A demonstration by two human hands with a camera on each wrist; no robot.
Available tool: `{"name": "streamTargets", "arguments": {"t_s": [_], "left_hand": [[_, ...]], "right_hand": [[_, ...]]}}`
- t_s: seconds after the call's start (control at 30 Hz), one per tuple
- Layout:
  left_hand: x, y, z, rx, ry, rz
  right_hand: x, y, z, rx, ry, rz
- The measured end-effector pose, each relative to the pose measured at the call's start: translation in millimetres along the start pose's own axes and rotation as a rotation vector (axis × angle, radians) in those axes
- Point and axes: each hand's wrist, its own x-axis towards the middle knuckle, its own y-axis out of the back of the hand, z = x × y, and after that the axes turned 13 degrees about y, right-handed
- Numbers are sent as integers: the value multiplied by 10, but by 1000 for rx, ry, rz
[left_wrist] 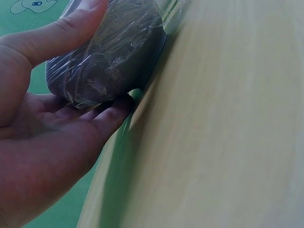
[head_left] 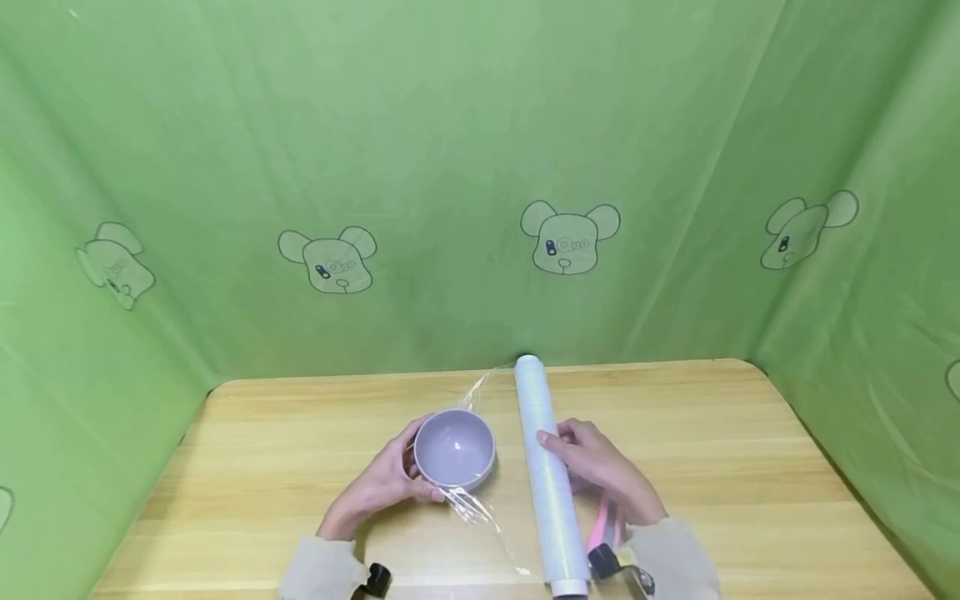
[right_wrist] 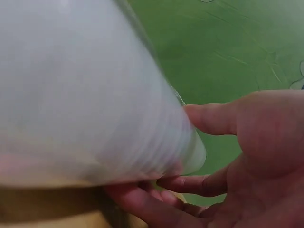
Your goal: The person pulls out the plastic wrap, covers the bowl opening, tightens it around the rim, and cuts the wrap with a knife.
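Observation:
A small greyish-purple bowl (head_left: 454,450) is gripped at its left side by my left hand (head_left: 386,478), thumb at the near side. Crinkled clear cling film (left_wrist: 107,57) wraps the bowl's outside in the left wrist view. Loose film stretches from the bowl toward the far and near ends of a long white cling film roll (head_left: 546,479). My right hand (head_left: 598,463) holds that roll from its right side, with the thumb on top. In the right wrist view, the roll (right_wrist: 95,95) sits between thumb and fingers, its far end narrowing away.
A pink object (head_left: 602,527) lies under the right wrist, partly hidden, so its kind is unclear. The wooden table (head_left: 750,475) meets a green sheet (head_left: 450,167) with bear-head prints at the back and sides.

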Motion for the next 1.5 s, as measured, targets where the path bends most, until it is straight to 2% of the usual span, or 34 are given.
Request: {"name": "streamTargets", "arguments": {"t_s": [0.27, 0.9, 1.07, 1.3, 1.5], "left_hand": [[32, 19, 42, 8, -11, -6], [4, 3, 17, -24, 16, -4], [2, 3, -17, -27, 4, -14], [2, 12, -17, -42, 3, -20], [1, 16, -21, -41, 1, -24]], "right_hand": [[-1, 37, -42, -90, 0, 4], [-14, 25, -11, -63, -9, -11], [-18, 22, 5, -76, -11, -18], [-21, 26, 3, -85, 11, -30], [-25, 56, 21, -172, 62, -48]]}}
